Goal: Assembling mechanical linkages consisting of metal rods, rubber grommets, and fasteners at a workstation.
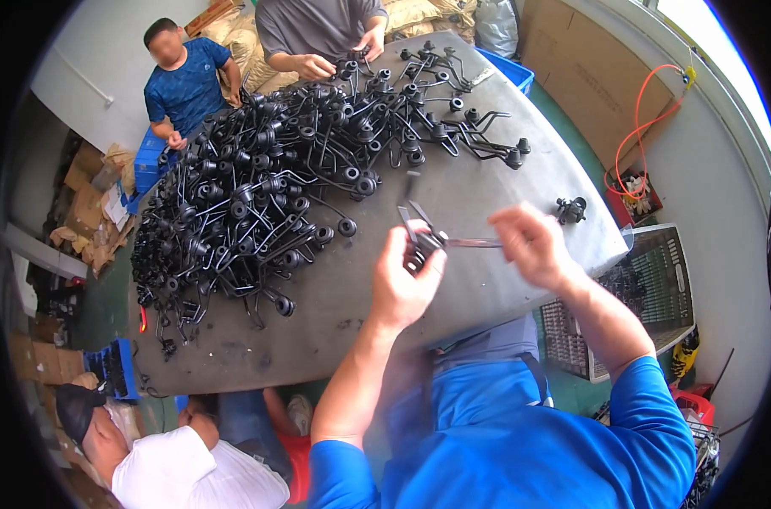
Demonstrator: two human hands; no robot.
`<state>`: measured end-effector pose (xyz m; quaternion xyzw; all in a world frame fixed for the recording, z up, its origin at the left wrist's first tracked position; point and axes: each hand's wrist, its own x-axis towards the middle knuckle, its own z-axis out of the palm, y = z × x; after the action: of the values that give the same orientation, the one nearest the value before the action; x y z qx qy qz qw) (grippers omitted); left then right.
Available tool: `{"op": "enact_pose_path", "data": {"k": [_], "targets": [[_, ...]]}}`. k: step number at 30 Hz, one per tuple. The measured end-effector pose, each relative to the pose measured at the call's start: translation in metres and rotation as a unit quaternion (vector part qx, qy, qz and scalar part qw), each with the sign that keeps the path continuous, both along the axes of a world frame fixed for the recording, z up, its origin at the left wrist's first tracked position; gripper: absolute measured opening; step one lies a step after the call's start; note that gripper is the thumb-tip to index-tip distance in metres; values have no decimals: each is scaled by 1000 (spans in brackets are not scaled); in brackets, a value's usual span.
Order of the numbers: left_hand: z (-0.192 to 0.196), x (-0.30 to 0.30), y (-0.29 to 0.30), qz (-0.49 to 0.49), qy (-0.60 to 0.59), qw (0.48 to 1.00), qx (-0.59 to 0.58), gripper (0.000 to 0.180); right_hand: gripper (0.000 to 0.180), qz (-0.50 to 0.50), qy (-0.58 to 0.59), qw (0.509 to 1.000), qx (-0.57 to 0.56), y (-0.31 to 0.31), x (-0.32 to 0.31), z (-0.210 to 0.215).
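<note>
While a black bent-wire spring part (419,240) is clasped in the left hand (402,284) above the grey table (335,297), its thin prong is pinched by the right hand (530,246); beyond, a large tangled heap of black parts (258,195) remains unhandled.

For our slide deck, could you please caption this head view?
Both hands, left hand and right hand, hold a black bent-wire spring part over a grey table.

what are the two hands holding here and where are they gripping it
The left hand grips a black wire spring part at its coiled end. The right hand pinches the tip of its straight wire leg.
</note>
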<state>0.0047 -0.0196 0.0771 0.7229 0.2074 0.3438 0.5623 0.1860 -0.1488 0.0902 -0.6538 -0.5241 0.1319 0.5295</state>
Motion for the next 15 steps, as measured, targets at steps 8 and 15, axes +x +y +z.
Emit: {"op": "enact_pose_path", "data": {"k": [8,15], "targets": [[33,-30,-27,-210,78,974,-33,38,24,-28,269,949,-165,24,31,-29],[12,-25,6,23,-20,993,-116,38,30,-189,413,891,3,9,67,-74]]}}
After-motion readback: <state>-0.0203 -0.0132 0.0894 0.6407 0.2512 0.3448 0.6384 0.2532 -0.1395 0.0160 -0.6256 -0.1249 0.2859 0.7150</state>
